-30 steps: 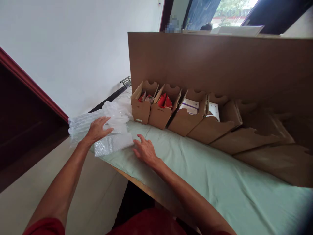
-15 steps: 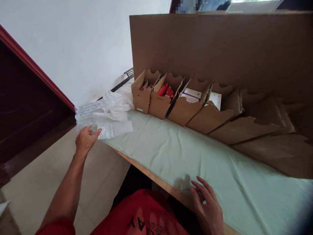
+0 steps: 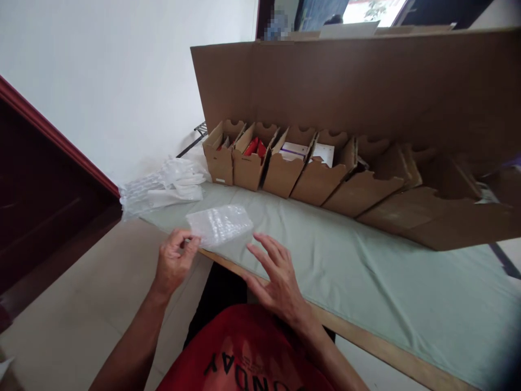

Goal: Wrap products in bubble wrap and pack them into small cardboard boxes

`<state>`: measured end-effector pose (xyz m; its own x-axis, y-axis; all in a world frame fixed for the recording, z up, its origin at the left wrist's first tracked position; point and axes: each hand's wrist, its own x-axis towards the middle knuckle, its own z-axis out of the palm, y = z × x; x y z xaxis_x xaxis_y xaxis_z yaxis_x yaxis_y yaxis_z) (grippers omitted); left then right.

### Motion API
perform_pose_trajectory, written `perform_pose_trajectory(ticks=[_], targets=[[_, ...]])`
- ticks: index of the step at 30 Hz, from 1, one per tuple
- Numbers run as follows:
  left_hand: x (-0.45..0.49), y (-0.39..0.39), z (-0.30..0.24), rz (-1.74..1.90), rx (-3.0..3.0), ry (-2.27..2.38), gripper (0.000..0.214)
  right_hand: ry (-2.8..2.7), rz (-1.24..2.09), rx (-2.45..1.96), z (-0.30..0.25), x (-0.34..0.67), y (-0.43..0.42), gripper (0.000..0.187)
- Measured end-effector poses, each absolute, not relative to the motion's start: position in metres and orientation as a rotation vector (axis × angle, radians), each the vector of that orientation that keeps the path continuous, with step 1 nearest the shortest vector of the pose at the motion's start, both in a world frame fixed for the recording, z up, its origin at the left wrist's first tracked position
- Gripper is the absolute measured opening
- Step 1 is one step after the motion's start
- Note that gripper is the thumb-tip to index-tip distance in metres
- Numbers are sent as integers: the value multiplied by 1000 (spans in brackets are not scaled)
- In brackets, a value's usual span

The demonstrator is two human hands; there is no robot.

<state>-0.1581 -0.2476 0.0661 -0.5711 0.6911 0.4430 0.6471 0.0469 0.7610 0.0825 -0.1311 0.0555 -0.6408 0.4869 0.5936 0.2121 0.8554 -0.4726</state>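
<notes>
A clear bubble-wrap bag [image 3: 222, 222] is pinched at its near left corner by my left hand [image 3: 175, 260], just over the table's front edge. To the right of the bag, my right hand [image 3: 274, 271] is open with its fingers spread, and nothing is in it. Its fingertips come close to the bag's right end, seemingly apart from it. More bubble-wrap bags [image 3: 163, 187] lie in a loose pile at the table's left end.
Several cardboard bins [image 3: 248, 165] stand in a row along the back. Red packets [image 3: 255, 146] and white boxes [image 3: 293, 151] show inside some. A tall cardboard panel [image 3: 345, 87] rises behind them. Pale green cloth [image 3: 325, 244] covers the table.
My left hand has drawn one bubble-wrap bag off the pile, to the right and nearer to me. My right hand has moved left and forward, towards the bag. The view has shifted.
</notes>
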Motion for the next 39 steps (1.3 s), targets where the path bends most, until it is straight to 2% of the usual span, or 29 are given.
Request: perform_pose_trajectory(ticks=[3, 4, 5, 7, 9, 10, 13, 16, 21, 23, 26, 28, 32, 37, 39], targets=[[-139, -235, 76, 1526, 1908, 2064, 14, -2361, 541, -401, 77, 64, -102, 81], [-136, -230, 77, 1510, 2019, 1992, 15, -2407, 598, -377, 80, 58, -89, 84], [-133, -225, 77, 1489, 2098, 1932, 17, -2461, 672, -352, 81, 52, -77, 78], [-132, -217, 74, 1409, 2152, 1904, 15, -2533, 796, -331, 85, 40, -56, 43], [-133, -212, 71, 1291, 2117, 1991, 14, -2503, 772, -332, 96, 33, -47, 13], [-134, -210, 70, 1257, 2105, 2044, 15, -2451, 695, -321, 105, 32, -47, 10], [-133, -208, 70, 1350, 2186, 2125, 8, -2299, 407, -235, 132, 43, -59, 13], [-126, -205, 64, 1360, 2340, 2111, 17, -2307, 231, -270, 128, 72, -67, 17], [-105, -212, 15, 842, 2397, 1737, 23, -2608, 119, -674, 37, 161, -64, 35], [-103, -219, -6, 899, 2274, 1717, 24, -2578, 149, -938, 6, 199, -69, 35], [-109, -216, -21, 1021, 2000, 1919, 17, -2388, 265, -1197, -8, 226, -83, 25], [-113, -204, -19, 950, 1842, 2073, 20, -2307, 391, -1216, -2, 215, -91, 21], [-111, -174, -6, 516, 1668, 2344, 21, -2404, 618, -1150, 9, 139, -99, 21], [-105, -159, 2, 209, 1621, 2337, 17, -2743, 460, -1298, 5, 56, -103, 35], [-105, -156, 1, 197, 1619, 2324, 18, -2784, 422, -1346, 2, 46, -102, 27]])
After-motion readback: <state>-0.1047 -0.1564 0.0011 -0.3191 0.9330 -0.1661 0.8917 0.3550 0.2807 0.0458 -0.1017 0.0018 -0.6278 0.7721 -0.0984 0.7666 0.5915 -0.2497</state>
